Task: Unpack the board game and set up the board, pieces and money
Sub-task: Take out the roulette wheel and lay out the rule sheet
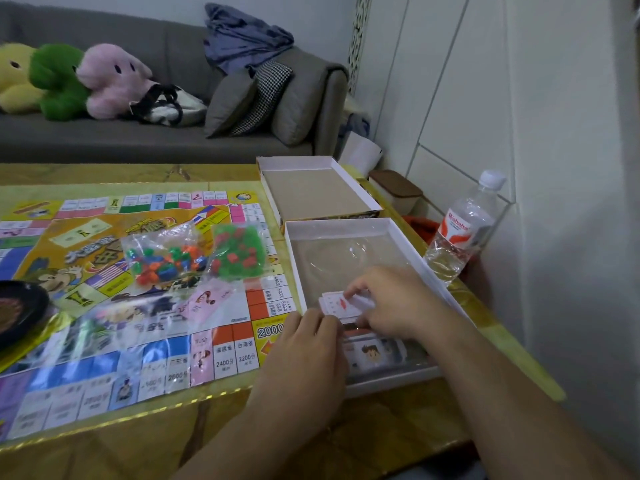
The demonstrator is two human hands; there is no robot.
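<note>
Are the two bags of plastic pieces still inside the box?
No, both bags of pieces lie on the board, left of the open box where both hands are at the cards.

Glossy paper board, clear plastic bags, matt cardboard box.

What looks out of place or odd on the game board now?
Two sealed bags of pieces lie unopened on the middle of the board, not set out. A dark round tray overlaps the board's left edge. Nothing looks spilled or damaged.
</note>
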